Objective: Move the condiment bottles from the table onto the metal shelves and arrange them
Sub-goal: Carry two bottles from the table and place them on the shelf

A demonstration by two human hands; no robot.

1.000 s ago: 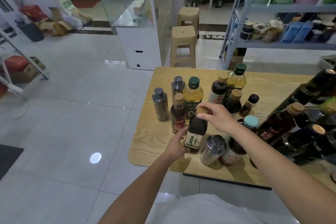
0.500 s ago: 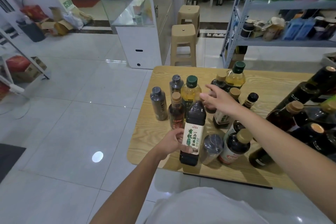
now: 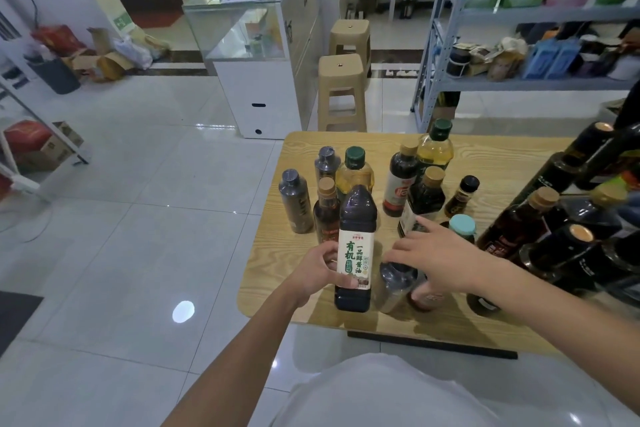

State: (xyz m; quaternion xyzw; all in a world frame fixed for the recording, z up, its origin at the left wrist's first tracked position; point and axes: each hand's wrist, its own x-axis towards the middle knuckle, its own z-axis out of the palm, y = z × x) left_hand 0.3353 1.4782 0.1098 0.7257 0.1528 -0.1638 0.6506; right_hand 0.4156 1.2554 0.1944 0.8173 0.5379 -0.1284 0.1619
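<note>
Soy sauce bottle [image 3: 356,246] lifted at the table [image 3: 277,253] edge, centre frame.
Left hand [image 3: 320,270] grips its label; right hand [image 3: 440,258], fingers spread, hovers over the grey bottle [image 3: 394,288] beside it.

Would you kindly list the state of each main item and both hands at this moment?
Dark soy sauce bottle with cream label: upright, capped, gripped, apparently lifted.
Left hand: closed around that bottle's label.
Right hand: open, empty, fingers spread over the silver-wrapped bottle.
Silver-wrapped bottle: standing on the table.
Teal-lidded jar: lid on.
Wooden table: holds many capped bottles.
</note>
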